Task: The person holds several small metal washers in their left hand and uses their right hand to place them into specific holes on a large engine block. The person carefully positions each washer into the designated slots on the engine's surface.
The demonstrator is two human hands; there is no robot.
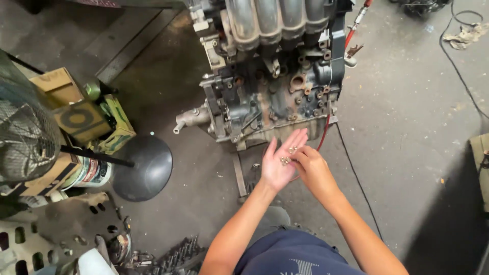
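Risk of dropping: the small metal nuts (286,159) lie loose on the flat palm of the left hand (279,165), so I judge that a small tilt of this palm can let them roll off to the concrete floor (407,127).
Risk of losing: the floor is dark and stained, and a red hose (326,133) and a black cable (356,178) run across it (a small part that falls here would be hard to find again, I think).
Left hand: fully open, palm up, fingers stretched toward the engine block (272,91); it carries the nuts and grips nothing.
Right hand (311,170): fingers drawn together, the tips touch the nuts on the other palm; whether one nut is already pinched between them I cannot tell.
Place of the nuts: on the left palm, in front of the lower edge of the engine, above the floor.
Around: a black fan base (145,168) and cardboard boxes (76,109) stand at the left, well apart from the hands.
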